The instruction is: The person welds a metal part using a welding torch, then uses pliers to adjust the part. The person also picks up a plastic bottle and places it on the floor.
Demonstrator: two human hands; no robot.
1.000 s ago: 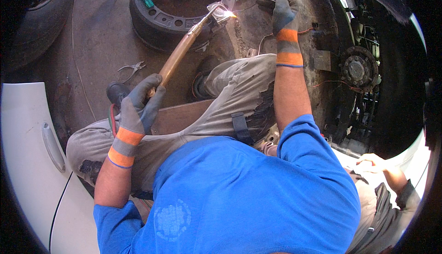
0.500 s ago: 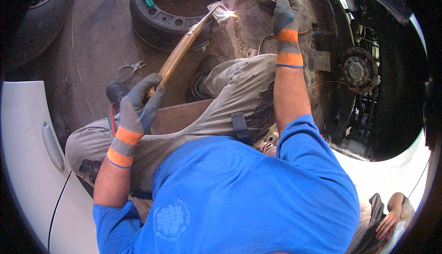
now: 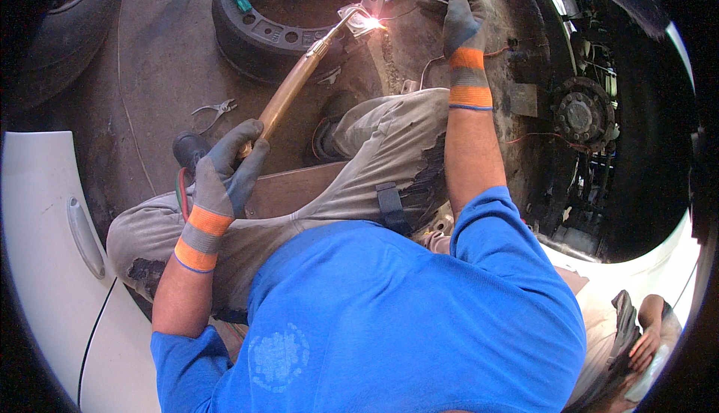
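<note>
A brass gas torch [image 3: 282, 101] slants up and right from my gloved left hand [image 3: 234, 164], whose fingers wrap round its handle. Its bent tip stands at a small bright metal piece [image 3: 358, 22], where a glowing flame hides the detail. That piece is at the near right rim of a dark brake drum [image 3: 271, 29] lying on the floor. My gloved right hand [image 3: 463, 20] is closed on a thin metal rod [image 3: 401, 15], whose far end reaches toward the glow. Red and green hoses [image 3: 182, 192] run beside my left wrist.
Pliers [image 3: 216, 113] lie on the floor left of the torch. A green object [image 3: 240, 0] rests on the drum. A tyre [image 3: 64, 53] stands far left, a white car door [image 3: 45, 188] below it. At right are a wheel hub [image 3: 580, 113] and another person's hand [image 3: 644, 349].
The glow at the torch tip has turned pinker and brighter. The other person's hand at lower right has shifted up and slightly right. My hands hold almost the same place.
</note>
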